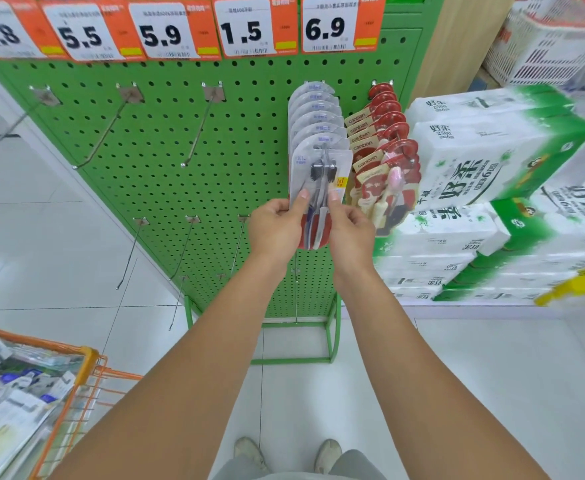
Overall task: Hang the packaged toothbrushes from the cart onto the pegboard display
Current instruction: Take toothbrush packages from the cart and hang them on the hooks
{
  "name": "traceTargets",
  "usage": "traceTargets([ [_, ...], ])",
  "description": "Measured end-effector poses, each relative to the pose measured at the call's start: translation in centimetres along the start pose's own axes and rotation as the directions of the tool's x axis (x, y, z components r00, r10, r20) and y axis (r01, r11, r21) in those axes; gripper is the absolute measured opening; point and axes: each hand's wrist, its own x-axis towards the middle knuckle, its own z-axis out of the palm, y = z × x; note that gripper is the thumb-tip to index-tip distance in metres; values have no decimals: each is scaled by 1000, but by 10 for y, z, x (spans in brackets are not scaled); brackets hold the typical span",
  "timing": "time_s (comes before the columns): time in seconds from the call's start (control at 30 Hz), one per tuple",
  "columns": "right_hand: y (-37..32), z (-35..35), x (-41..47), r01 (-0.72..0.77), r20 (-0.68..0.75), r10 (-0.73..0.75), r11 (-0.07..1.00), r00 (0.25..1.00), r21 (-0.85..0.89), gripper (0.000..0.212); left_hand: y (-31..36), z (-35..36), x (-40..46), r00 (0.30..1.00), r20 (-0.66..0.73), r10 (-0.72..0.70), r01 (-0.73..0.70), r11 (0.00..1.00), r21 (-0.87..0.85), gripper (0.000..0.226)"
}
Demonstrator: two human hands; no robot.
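Two hands work at the green pegboard (pixel 166 140). Low to its left stands the orange cart (pixel 76 375), loaded with more packs. On the board's right side, the front toothbrush pack (pixel 318 174) seems threaded on its peg, left hand (pixel 277 226) and right hand (pixel 350 230) pinching its lower edges.

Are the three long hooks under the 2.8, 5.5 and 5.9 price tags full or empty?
Empty. Those three hooks stick out bare from the green pegboard, nothing hanging on them.

White tiled floor (pixel 492 375), stacked tissue packs (pixel 492 161)
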Motion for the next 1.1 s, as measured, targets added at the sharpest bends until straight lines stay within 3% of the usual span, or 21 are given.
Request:
traceTargets([
  [0.23, 12, -3, -8, -193, 4, 194, 980, 981, -44, 59, -12, -12, -3, 999, -19, -39, 40, 993, 114, 43],
  [0.4, 47, 10, -54, -354, 116, 364, 930, 924, -100, 25, -59, -76, -28, 994, -39, -105, 110, 974, 196, 16],
  [0.47, 66, 26, -75, -377, 197, 400, 915, 895, -141, 13, -89, -117, -39, 979, -114, -171, 190, 964, 188, 13],
  [0.57, 98, 61, -106, -360, 403, 470, 876, 785, -321, 16, -137, -193, -62, 915, -283, -288, 343, 924, 171, 14],
  [0.7, 143, 120, -158, -180, 578, 581, 777, 574, -603, 13, -185, -297, -101, 784, -471, -404, 473, 881, 31, 20],
  [0.8, 178, 164, -199, 0, 645, 623, 719, 442, -695, 11, -208, -364, -120, 725, -527, -444, 485, 872, -67, 18],
  [0.97, 241, 233, -251, 340, 681, 639, 590, 358, -732, 11, -254, -451, -139, 604, -617, -505, 549, 824, -137, 19],
  [1.1, 293, 281, -280, 562, 683, 660, 450, 314, -694, 30, -286, -499, -142, 650, -554, -520, 617, 787, -14, 27],
])
